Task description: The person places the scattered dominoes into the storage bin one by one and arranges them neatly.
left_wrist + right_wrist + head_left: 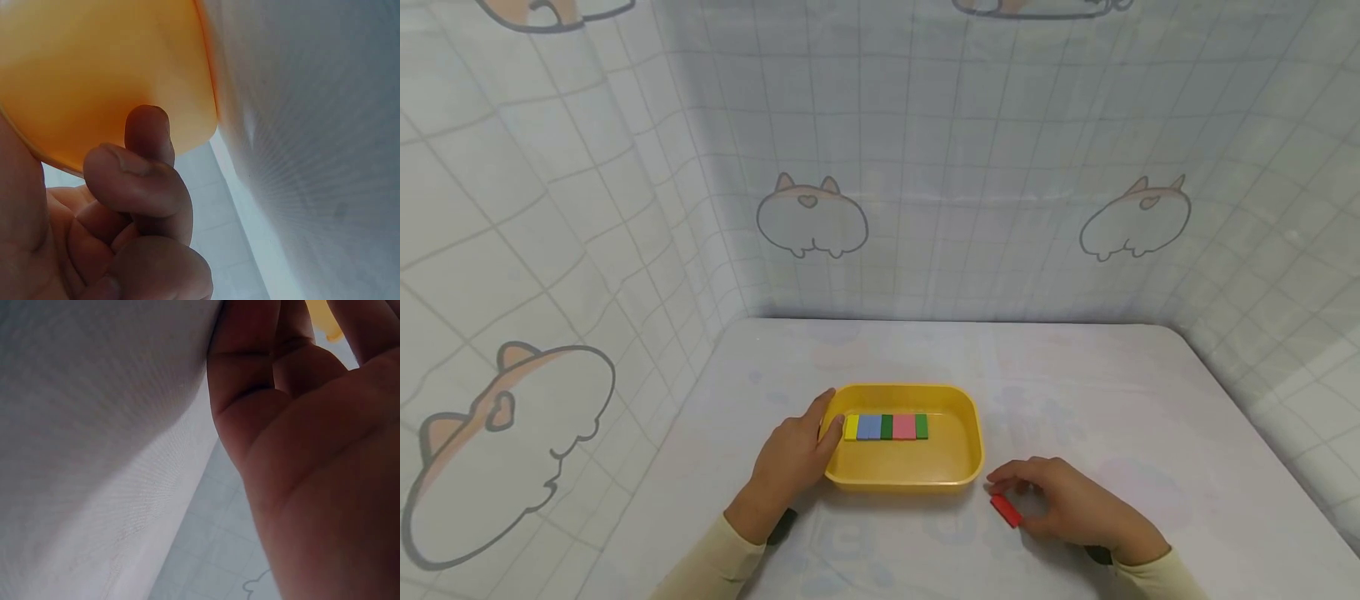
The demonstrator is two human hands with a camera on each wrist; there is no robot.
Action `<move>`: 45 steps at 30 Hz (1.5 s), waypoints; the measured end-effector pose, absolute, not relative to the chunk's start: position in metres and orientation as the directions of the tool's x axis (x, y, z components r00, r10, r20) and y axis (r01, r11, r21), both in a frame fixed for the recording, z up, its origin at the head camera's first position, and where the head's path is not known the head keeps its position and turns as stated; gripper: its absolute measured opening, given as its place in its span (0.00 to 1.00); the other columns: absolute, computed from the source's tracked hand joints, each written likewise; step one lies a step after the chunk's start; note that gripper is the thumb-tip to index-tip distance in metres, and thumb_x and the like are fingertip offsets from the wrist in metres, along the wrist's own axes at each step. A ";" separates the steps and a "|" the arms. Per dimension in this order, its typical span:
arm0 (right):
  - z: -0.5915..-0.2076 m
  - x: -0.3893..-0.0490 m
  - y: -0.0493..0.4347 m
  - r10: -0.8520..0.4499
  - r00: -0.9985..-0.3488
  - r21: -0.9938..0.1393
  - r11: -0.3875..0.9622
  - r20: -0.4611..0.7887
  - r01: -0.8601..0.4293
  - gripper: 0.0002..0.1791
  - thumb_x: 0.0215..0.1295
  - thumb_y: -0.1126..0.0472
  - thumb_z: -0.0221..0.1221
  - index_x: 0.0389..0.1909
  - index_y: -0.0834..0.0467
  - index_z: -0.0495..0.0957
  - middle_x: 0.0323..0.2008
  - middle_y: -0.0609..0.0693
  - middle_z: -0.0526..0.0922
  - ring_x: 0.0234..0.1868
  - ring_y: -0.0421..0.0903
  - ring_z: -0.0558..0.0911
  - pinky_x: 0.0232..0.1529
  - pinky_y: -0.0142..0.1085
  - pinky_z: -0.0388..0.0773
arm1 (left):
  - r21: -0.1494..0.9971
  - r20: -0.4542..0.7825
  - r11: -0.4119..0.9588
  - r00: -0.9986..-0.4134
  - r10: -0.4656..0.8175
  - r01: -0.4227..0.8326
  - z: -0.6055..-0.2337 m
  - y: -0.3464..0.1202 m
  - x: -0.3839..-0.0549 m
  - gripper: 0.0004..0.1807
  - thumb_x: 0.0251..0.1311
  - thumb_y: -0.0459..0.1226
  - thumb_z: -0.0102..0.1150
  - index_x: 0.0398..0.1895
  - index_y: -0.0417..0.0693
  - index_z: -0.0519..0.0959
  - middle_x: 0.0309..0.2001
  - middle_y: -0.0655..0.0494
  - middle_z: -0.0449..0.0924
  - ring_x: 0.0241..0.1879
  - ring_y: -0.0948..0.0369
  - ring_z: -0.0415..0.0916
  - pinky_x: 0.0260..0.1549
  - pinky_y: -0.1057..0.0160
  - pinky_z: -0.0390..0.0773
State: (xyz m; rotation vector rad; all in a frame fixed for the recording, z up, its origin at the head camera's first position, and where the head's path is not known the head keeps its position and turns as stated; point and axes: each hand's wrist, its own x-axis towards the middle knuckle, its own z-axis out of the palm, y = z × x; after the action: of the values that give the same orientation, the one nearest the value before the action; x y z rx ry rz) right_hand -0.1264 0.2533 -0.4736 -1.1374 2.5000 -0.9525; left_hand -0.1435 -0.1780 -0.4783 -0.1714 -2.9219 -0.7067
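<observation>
A yellow tray [906, 475] sits on the table, with a row of several coloured flat blocks [886, 427] side by side in it: yellow, blue, dark green, pink and green. My left hand [793, 454] grips the tray's left end, thumb over the rim and fingers along the outside; in the left wrist view, fingertips [149, 128] lie against the tray wall [106, 56]. Just off the tray's front right corner, my right hand [1063, 504] pinches a red block [1006, 511] lengthwise between thumb and fingers, close to the tabletop. The right wrist view hides this block behind the hand.
A pale patterned cloth [1075, 383] covers the table. Grid-patterned curtains with animal drawings stand behind [970, 167] and at both sides. Dark bands show under both wrists, below light yellow sleeves [715, 562].
</observation>
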 end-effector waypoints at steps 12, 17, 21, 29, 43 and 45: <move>-0.475 -0.127 0.252 -0.721 -0.693 -0.660 0.507 0.028 -0.554 0.29 0.61 0.57 0.77 0.63 0.44 0.81 0.54 0.35 0.85 0.47 0.38 0.83 0.51 0.38 0.82 | 0.456 0.151 0.879 -0.986 0.075 0.137 -0.481 -0.179 -0.142 0.35 0.81 0.60 0.43 0.81 0.54 0.65 0.18 0.58 0.68 0.20 0.60 0.68 0.27 0.58 0.75; -0.474 -0.128 0.250 -0.718 -0.695 -0.663 0.502 0.039 -0.555 0.28 0.62 0.57 0.76 0.63 0.45 0.81 0.53 0.36 0.86 0.47 0.39 0.83 0.52 0.39 0.82 | 0.452 0.164 0.880 -0.983 0.078 0.145 -0.480 -0.179 -0.142 0.34 0.81 0.59 0.43 0.81 0.53 0.65 0.18 0.58 0.68 0.21 0.59 0.68 0.27 0.58 0.75; -0.473 -0.128 0.250 -0.720 -0.692 -0.670 0.490 0.050 -0.558 0.28 0.62 0.58 0.76 0.63 0.46 0.81 0.53 0.36 0.86 0.47 0.39 0.83 0.52 0.39 0.82 | 0.454 0.161 0.879 -0.984 0.077 0.143 -0.479 -0.179 -0.141 0.34 0.81 0.59 0.44 0.81 0.53 0.65 0.18 0.58 0.67 0.20 0.59 0.68 0.27 0.58 0.75; -0.474 -0.129 0.250 -0.732 -0.675 -0.671 0.456 0.090 -0.584 0.28 0.61 0.59 0.76 0.63 0.47 0.81 0.53 0.38 0.86 0.47 0.41 0.84 0.51 0.40 0.82 | 0.457 0.138 0.881 -0.988 0.068 0.124 -0.479 -0.178 -0.141 0.33 0.81 0.57 0.46 0.81 0.53 0.64 0.18 0.57 0.66 0.19 0.59 0.66 0.27 0.58 0.73; -0.475 -0.136 0.251 -0.706 -0.708 -0.720 0.497 -0.011 -0.485 0.28 0.60 0.55 0.77 0.61 0.46 0.81 0.52 0.37 0.87 0.50 0.41 0.84 0.55 0.39 0.81 | 0.454 0.157 0.879 -0.984 0.082 0.145 -0.478 -0.178 -0.141 0.34 0.81 0.58 0.44 0.81 0.53 0.64 0.18 0.58 0.67 0.21 0.59 0.67 0.30 0.57 0.75; -0.476 -0.138 0.252 -0.699 -0.714 -0.733 0.505 -0.038 -0.455 0.27 0.60 0.55 0.77 0.61 0.46 0.82 0.51 0.36 0.87 0.51 0.42 0.84 0.56 0.37 0.80 | 0.453 0.158 0.879 -0.984 0.083 0.147 -0.479 -0.178 -0.142 0.34 0.81 0.59 0.43 0.81 0.53 0.64 0.18 0.58 0.67 0.21 0.60 0.68 0.30 0.56 0.76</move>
State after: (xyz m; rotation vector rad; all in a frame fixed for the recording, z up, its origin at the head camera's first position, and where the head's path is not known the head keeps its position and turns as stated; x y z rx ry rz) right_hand -0.1380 0.2517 -0.4757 -0.9645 2.4215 -1.0361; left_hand -0.1424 -0.1781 -0.4794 -0.1794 -2.9147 -0.7187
